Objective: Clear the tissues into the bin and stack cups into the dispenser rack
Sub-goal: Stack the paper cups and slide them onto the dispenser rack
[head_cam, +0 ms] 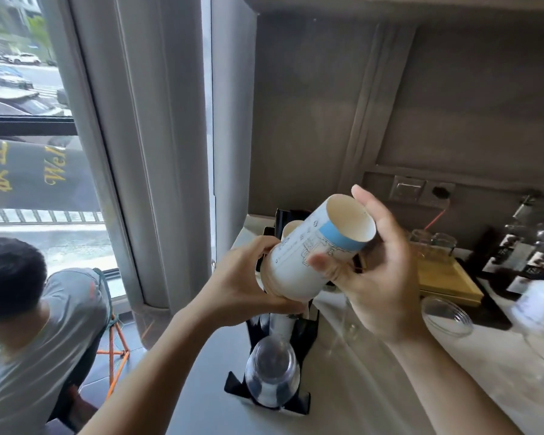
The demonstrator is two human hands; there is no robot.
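Observation:
Both hands hold a white paper cup [308, 252] with a blue band near its rim, tilted with its open mouth up and to the right. My left hand [242, 284] grips its base end. My right hand [377, 277] wraps the rim end, thumb across the printed side. Below them a black dispenser rack [299, 334] lies along the counter, with a clear plastic cup stack [270, 375] at its near end and another paper cup [291, 229] showing at its far end. No tissues or bin are in view.
A pale counter [374, 387] runs to the right with a clear lid [446, 315], a wooden tray [446, 277] holding glass jars, and dark bottles [522, 255] at far right. A seated person [29, 324] is at lower left by the window and curtain.

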